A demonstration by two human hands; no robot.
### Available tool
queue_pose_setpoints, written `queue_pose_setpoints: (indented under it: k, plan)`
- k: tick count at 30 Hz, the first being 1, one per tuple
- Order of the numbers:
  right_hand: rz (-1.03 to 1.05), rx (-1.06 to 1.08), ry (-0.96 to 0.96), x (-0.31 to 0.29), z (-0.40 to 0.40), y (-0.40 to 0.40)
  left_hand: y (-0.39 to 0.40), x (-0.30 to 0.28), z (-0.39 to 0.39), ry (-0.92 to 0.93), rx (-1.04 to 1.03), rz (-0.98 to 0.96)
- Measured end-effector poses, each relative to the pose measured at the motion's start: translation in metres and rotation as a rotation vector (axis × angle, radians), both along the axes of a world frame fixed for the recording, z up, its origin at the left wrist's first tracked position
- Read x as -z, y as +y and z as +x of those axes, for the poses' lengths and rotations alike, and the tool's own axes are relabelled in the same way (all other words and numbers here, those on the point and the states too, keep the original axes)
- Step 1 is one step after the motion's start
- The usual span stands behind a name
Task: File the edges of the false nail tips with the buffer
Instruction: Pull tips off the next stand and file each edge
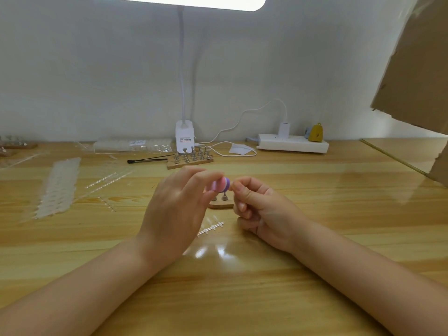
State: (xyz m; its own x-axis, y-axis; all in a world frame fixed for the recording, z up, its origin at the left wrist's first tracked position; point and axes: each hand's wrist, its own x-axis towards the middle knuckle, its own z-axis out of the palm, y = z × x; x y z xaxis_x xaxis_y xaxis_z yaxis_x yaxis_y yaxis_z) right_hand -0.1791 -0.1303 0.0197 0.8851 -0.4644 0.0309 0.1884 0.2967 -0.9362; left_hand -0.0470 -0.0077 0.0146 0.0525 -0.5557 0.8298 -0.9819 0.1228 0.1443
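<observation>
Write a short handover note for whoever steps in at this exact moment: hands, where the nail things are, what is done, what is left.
Left hand: holds the pink and purple buffer in its fingertips, above the table.
Right hand: fingers curled, thumb and forefinger pinched right beside the buffer; a nail tip there is too small to make out.
Small wooden stand sits just behind the hands; a bigger stand is near the lamp base.
A strip of clear tips lies between the wrists, with more strips on the left.
Done: cannot tell. Left: filing the edges.

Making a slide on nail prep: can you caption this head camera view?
Left hand holds a pink-and-purple buffer against something pinched in the right hand, above a wooden table.
</observation>
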Motion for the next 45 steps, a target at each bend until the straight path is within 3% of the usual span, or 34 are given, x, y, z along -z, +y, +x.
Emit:
queue_pose_setpoints:
  k: [3,10,14,24,34,40,45]
  plan:
    - [0.012,-0.006,-0.001,0.0,0.0,-0.001,-0.001,-0.001,-0.004,-0.077,-0.015,0.044]
    - [0.036,0.005,0.01,-0.001,0.0,-0.003,-0.003,0.001,0.017,-0.071,-0.519,0.152]
    - [0.06,0.024,0.028,-0.002,0.001,-0.004,-0.003,0.005,0.027,-0.079,-0.656,0.31]
    - [0.058,0.006,0.055,-0.002,0.001,-0.003,-0.003,0.009,0.035,0.133,-0.636,0.425]
    - [0.022,0.008,0.09,-0.003,0.001,0.0,-0.003,0.007,0.036,0.306,-0.479,0.381]
    - [0.02,0.007,0.098,-0.004,0.001,0.0,-0.003,0.009,0.034,0.298,-0.438,0.403]
    - [0.017,0.0,0.105,-0.004,-0.001,0.0,-0.004,0.005,0.036,0.397,-0.458,0.308]
